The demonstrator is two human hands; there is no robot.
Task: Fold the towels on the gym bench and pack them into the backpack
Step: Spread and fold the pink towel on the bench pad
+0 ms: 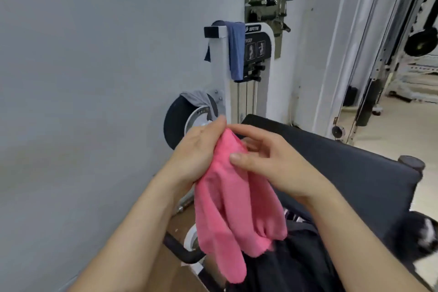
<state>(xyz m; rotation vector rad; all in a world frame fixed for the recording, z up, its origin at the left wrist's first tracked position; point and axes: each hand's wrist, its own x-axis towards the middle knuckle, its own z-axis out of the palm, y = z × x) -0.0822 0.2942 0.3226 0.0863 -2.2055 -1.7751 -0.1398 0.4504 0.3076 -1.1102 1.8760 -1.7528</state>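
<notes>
Both hands are working the same pink towel point(231, 199) up in the air, right in front of the camera. Left hand point(198, 149) is gripping the top of it, fingers point(219, 123) curling over the bunched-up upper edge so the cloth is getting squeezed against the palm. Right hand point(267, 161) is coming in from the other side with its fingers only loosely bent, thumb pressing flat against the front of the towel while the index finger is reaching over the top toward the left hand. The other right fingers are sitting behind the fabric, so I can't really tell how much they're holding.

Towel itself is hanging down in loose folds from that top pinch, not folded neatly at all, with its lower end dangling over something black point(291, 265) at the bottom of the view. Could be the backpack, but it's too dark and cropped to say for sure.

Behind the hands, the dark padded counter point(350, 168) is stretching off to the right. Further back a white weight machine point(239, 73) is standing against the grey wall, with a blue cloth point(235, 50) draping over its top and a grey cloth point(198, 98) lying over the black round part lower down.
</notes>
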